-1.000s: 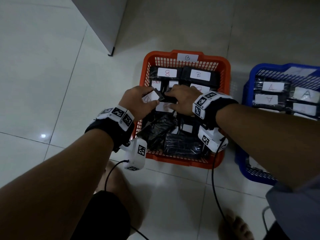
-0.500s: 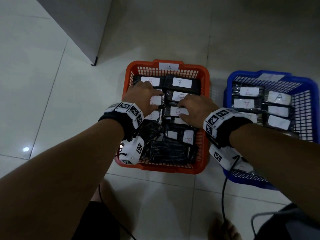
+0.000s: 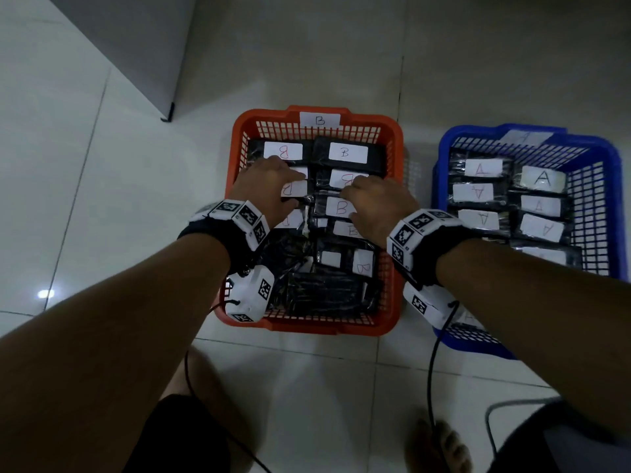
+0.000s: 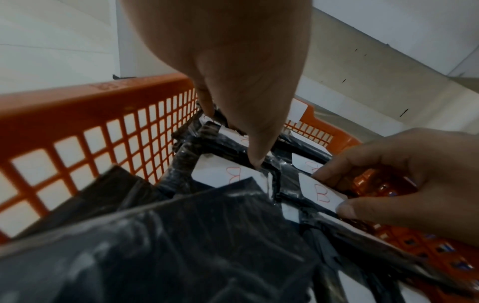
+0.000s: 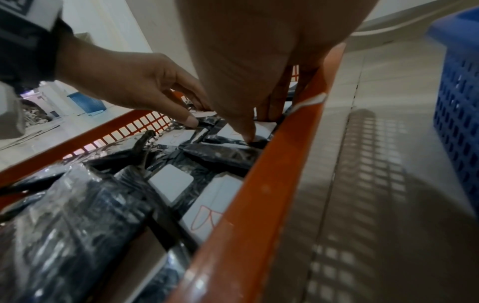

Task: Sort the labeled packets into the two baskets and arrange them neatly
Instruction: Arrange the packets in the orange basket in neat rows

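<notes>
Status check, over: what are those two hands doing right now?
Left hand and right hand both pressing B packets flat in orange basket. Blue basket holds A packets. Nothing blocking.

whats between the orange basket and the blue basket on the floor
Only bare floor tile separates the orange basket from the blue basket; the head view shows it best, the right wrist view confirms it.

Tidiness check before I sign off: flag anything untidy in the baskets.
The near end of the orange basket is messy: black packets lie crumpled and overlapping, one label turned sideways. The blue basket looks orderly.
</notes>
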{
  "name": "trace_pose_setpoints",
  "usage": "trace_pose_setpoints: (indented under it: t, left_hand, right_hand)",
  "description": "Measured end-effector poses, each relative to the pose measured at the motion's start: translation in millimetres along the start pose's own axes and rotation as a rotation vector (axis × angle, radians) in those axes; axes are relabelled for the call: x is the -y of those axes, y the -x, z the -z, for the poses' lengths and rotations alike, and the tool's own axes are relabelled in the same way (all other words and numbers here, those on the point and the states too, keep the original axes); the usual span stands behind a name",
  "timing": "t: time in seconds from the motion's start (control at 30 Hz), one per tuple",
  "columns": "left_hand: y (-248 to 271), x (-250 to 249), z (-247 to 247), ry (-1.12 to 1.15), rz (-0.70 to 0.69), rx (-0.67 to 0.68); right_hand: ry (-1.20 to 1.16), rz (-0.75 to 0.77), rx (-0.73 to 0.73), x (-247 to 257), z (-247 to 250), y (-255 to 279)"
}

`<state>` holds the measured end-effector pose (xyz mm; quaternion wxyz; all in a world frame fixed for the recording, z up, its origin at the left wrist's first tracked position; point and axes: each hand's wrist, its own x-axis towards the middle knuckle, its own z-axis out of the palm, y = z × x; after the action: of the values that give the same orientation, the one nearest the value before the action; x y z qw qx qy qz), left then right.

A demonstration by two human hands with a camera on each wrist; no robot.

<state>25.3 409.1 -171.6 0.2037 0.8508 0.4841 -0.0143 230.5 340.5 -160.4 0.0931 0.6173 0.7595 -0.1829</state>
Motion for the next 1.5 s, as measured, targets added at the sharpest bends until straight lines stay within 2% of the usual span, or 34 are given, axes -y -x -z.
trace_pose_setpoints:
  t: [0.13,0.2,0.27,0.37,0.53,0.67,0.77,0.87,0.93,1.0,1.07,1.2,1.4,1.5]
  left_hand:
    - [16.0,-1.5,6.9,0.093,0.024,-0.037]
    - [28.3,-4.9,15.7,0.078,0.063,0.093]
    - [42.5,-5.7,21.2,0.044,0.106,0.255]
    - [59.0,-4.9,21.4,0.056,0.135,0.359]
    - [63.6,-12.0,15.8,0.088,0.260,0.315]
    - [65.2,-15.7,16.8,0.108,0.310,0.339]
    - [63.5,-11.1,17.1,0.254,0.334,0.311]
    - [55.7,-7.2,20.3,0.375,0.352,0.198]
    - [50.2,-10.5,24.8,0.415,0.367,0.109]
    - [44.8,-14.5,27.1,0.342,0.300,0.072]
    - [39.5,-17.0,27.7,0.236,0.192,0.095]
    - [29.3,-10.3,21.3,0.125,0.060,0.188]
    - [21.1,-6.8,18.5,0.044,-0.007,0.284]
    - [25.8,-4.6,17.8,0.024,-0.045,0.237]
  right_hand:
    - [-0.137,0.037,-0.036,0.9,2.6,6.3]
    - [-0.254,0.071,0.007,3.8,7.4,13.5]
    - [-0.312,0.114,0.117,12.2,13.3,22.8]
    - [-0.250,0.199,0.252,29.1,13.3,34.6]
    - [-0.158,0.208,0.343,42.4,-5.2,40.6]
    - [-0.344,0.129,0.422,41.9,-8.6,38.9]
    - [-0.503,0.030,0.363,33.3,6.0,36.5]
    - [-0.666,-0.070,0.267,22.1,24.0,33.3]
    - [-0.720,-0.126,0.153,15.4,29.7,28.7]
    - [-0.662,-0.160,0.015,10.0,31.5,23.4]
    - [-0.537,-0.158,-0.088,4.9,33.0,18.6]
    - [-0.182,-0.056,-0.205,-2.9,32.0,4.0]
    - [0.015,-0.014,-0.180,-2.2,15.6,-22.6]
    - [0.009,0.000,-0.149,-1.5,8.2,-24.6]
